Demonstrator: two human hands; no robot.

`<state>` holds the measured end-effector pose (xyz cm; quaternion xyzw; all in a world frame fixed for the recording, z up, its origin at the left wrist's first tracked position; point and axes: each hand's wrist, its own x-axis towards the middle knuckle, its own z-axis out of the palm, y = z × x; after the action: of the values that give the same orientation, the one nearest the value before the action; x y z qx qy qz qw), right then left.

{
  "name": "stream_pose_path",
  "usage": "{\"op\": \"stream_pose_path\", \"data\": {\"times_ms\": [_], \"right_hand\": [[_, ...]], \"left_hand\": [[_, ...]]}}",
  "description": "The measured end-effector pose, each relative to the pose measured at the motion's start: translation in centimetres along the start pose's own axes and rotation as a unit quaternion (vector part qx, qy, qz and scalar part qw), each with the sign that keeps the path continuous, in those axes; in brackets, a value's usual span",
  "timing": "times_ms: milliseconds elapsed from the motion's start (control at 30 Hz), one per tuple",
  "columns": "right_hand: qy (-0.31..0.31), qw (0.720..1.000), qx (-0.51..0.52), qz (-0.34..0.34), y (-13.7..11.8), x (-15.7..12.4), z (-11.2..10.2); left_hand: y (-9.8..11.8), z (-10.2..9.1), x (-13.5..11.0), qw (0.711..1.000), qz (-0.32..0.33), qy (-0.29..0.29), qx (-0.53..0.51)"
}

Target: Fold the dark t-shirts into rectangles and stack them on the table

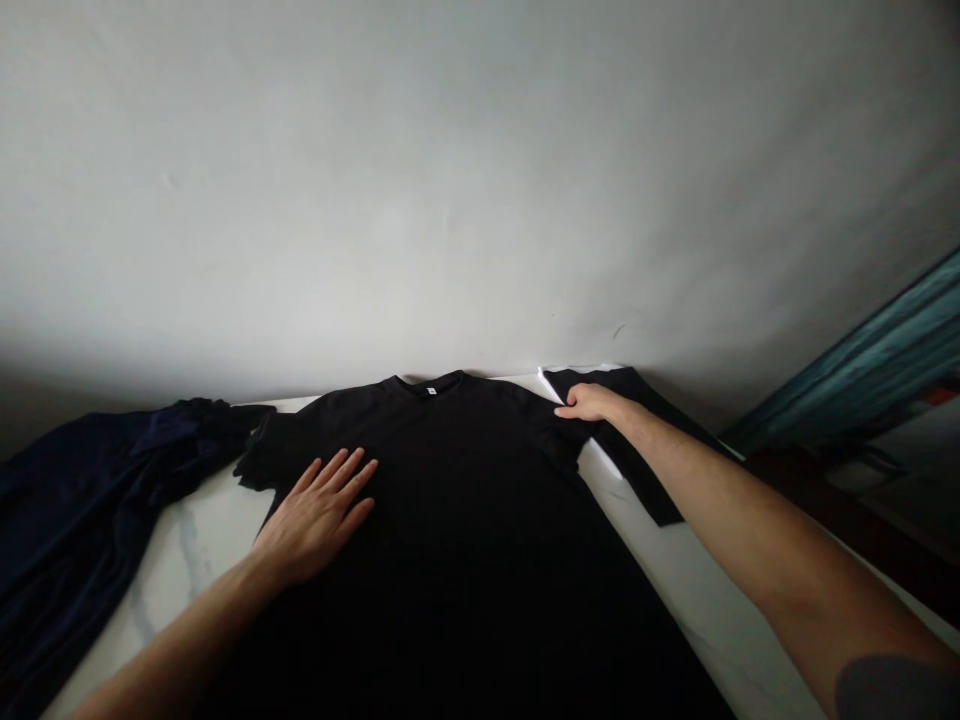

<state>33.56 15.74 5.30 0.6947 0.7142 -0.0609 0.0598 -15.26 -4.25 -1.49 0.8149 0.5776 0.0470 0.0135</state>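
Note:
A black T-shirt (465, 540) lies spread on a white, grey-veined table, its collar with a small white label toward the wall. My left hand (322, 515) rests flat on the left part of the shirt's chest, fingers spread and stretched out. At the shirt's right sleeve, my right hand (585, 403) is closed, thumb and fingers pinching the sleeve cloth. The ends of those fingers are partly hidden. The shirt's left sleeve lies bunched near the dark blue clothing.
Dark blue clothing (82, 500) is heaped at the left. Folded black cloth (652, 480) with white edging lies beyond my right hand. A pale wall (450, 200) rises behind the table (180, 550). Teal fabric (855, 360) hangs at the far right.

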Motion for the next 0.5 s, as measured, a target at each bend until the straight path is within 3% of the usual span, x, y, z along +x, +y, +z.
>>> {"op": "stream_pose_path", "data": {"times_ms": [333, 500], "right_hand": [[0.138, 0.987, 0.059, 0.062, 0.4, -1.1, 0.8], [0.216, 0.966, 0.088, 0.113, 0.1, -2.0, 1.4]], "left_hand": [[-0.7, 0.7, 0.0, 1.0, 0.009, 0.02, 0.005], [-0.8, 0.7, 0.2, 1.0, 0.013, 0.022, -0.003]]}}
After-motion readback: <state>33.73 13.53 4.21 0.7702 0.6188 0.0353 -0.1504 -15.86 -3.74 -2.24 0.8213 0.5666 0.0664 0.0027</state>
